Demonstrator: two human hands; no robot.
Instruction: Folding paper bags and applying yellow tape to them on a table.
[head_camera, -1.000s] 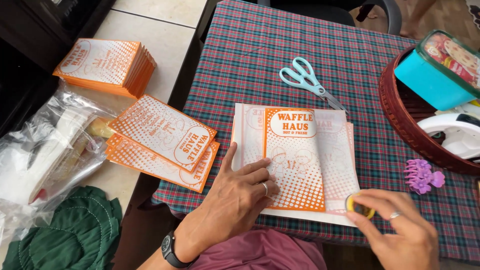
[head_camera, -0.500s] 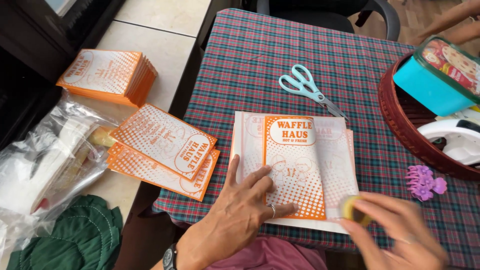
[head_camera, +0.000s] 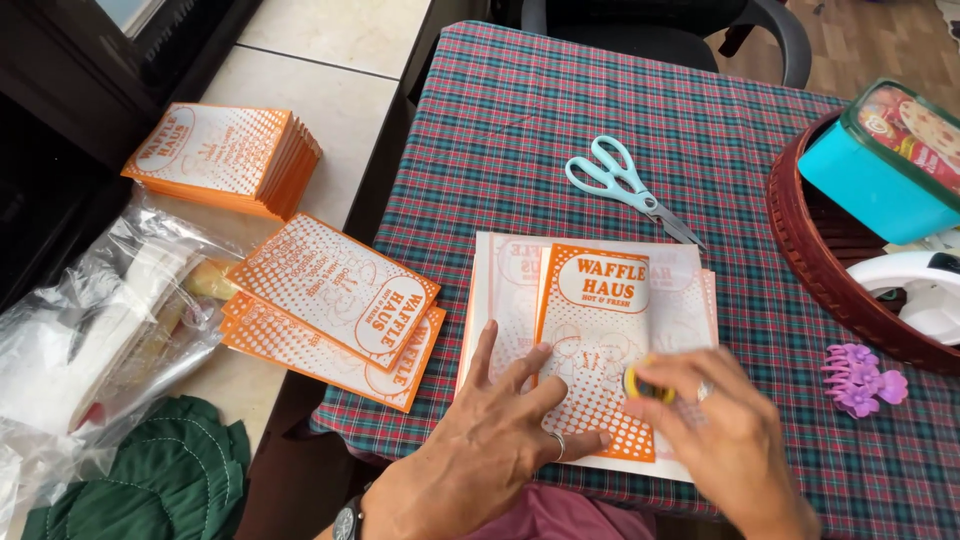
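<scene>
An orange and white printed paper bag lies on a stack of white paper sheets on the plaid tablecloth. My left hand lies flat with spread fingers on the bag's lower left part. My right hand holds a small yellow and black round object between its fingertips and hovers over the bag's right edge; it is blurred by motion.
Light blue scissors lie beyond the bag. A dark red basket holds a teal box at the right. A purple hair claw lies nearby. Stacks of orange bags and loose bags lie left, with a plastic bag and green cloth.
My right hand has moved left and up with the small round object, from the bag's lower right corner onto the bag. My left hand stays pressed on the bag.
</scene>
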